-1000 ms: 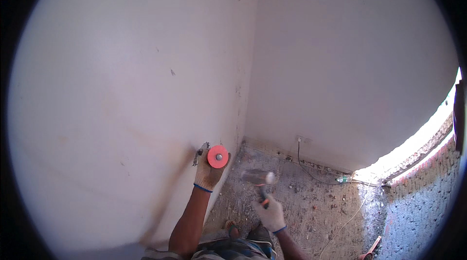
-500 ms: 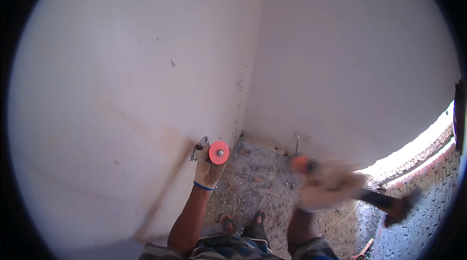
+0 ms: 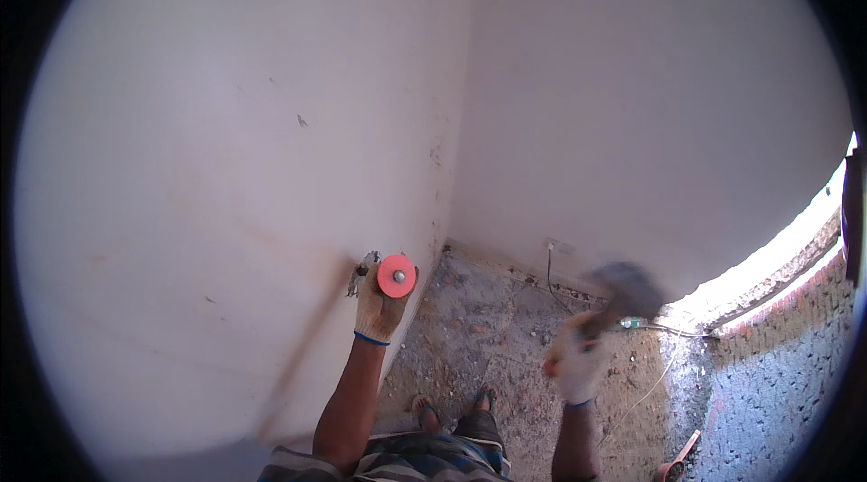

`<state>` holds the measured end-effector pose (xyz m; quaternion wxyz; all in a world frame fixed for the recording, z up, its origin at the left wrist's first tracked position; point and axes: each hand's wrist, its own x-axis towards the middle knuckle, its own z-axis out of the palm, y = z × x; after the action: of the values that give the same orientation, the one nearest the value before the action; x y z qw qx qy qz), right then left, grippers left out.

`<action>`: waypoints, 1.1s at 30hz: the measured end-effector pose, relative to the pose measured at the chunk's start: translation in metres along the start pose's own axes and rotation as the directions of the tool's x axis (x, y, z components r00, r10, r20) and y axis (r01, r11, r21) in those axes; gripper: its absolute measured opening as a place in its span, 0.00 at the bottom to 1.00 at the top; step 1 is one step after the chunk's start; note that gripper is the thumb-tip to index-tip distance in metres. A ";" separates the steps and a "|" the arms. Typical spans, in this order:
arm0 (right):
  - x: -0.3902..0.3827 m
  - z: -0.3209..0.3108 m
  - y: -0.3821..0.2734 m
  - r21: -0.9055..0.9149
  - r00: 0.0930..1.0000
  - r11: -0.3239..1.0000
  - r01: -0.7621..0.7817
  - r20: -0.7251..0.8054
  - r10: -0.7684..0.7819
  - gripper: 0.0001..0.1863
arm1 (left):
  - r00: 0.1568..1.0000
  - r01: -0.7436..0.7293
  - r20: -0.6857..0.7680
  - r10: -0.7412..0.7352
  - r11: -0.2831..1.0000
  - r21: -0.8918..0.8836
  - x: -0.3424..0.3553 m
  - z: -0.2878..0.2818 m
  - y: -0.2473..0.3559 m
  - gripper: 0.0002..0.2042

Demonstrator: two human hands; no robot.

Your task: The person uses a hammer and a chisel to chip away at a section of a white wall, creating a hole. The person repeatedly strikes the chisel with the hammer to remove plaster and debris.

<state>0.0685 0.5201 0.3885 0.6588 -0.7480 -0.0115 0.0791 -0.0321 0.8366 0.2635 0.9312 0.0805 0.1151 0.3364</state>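
My gloved left hand (image 3: 376, 315) is wrapped round a chisel with a round pink hand guard (image 3: 388, 283) and a metal striking end. The guard hides most of the fingers and the shaft. Beside this hand is a broken hole (image 3: 356, 275) in the left white wall; I cannot tell whether the chisel's tip touches it. To the right, my gloved right hand (image 3: 578, 365) grips a hammer by its handle. The hammer's dark head (image 3: 630, 288) is raised above that hand, apart from the chisel and smeared by motion.
A second white wall (image 3: 623, 103) meets the left one in a corner. Rubble and dust cover the floor (image 3: 461, 329). A cable (image 3: 554, 283) hangs from the right wall. A bright opening lies at right, and an orange-handled tool (image 3: 684, 450) lies low right.
The hammer has swung from pointing down and right to head up, as my right hand turned. My left hand stays on the chisel at the wall; the view has shifted slightly.
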 end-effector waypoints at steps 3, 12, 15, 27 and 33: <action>0.038 -0.022 -0.098 0.541 0.778 0.564 0.624 -0.365 -0.511 0.16 | 0.998 0.008 0.058 -0.009 1.000 0.011 0.000 0.012 -0.001 0.06; -0.018 0.116 -0.014 0.321 0.806 0.799 0.509 0.151 -0.573 0.09 | 0.986 -0.152 0.121 0.112 0.901 0.407 0.021 -0.022 0.002 0.08; -0.051 0.133 0.102 -0.053 0.804 0.934 0.353 0.527 -0.275 0.17 | 0.951 -0.304 0.279 0.130 0.533 0.790 0.021 -0.025 0.003 0.09; 0.019 -0.003 -0.068 0.506 0.809 0.647 0.570 -0.209 -0.550 0.10 | 0.998 -0.025 0.061 0.018 0.993 0.118 0.006 0.004 0.012 0.02; 0.034 0.007 -0.163 0.866 0.499 -0.070 0.496 -0.350 -0.793 0.19 | 0.995 0.050 0.087 -0.042 0.994 -0.097 0.006 -0.002 0.011 0.04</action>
<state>0.1149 0.5528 0.5456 0.8884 -0.1212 -0.4139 -0.1574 -0.0353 0.8488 0.2629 0.9456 0.0457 0.0601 0.3165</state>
